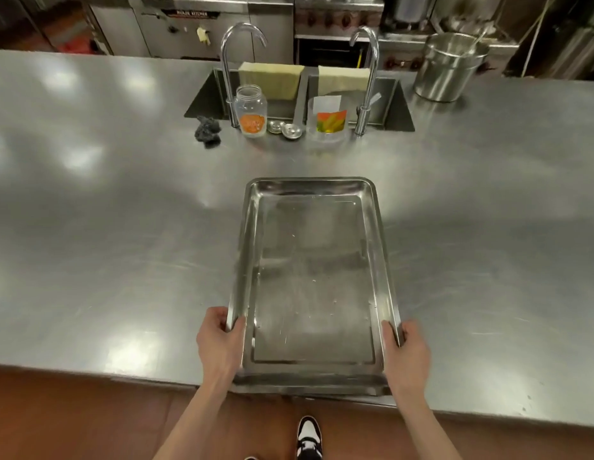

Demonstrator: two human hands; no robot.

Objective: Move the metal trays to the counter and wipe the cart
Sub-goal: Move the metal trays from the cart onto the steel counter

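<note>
Tray: a metal tray point(313, 280) is lying lengthwise at the counter's point(106, 227) near edge, its near end overhanging slightly.
Left hand: the left hand point(220, 343) is gripping the tray's left rim near the near corner.
Right hand: the right hand point(405, 350) is gripping the right rim opposite.
Far edge: a glass jar point(250, 111), a scouring pad point(207, 130) and a steel pot point(450, 66) are standing by the sink point(202, 97).
</note>
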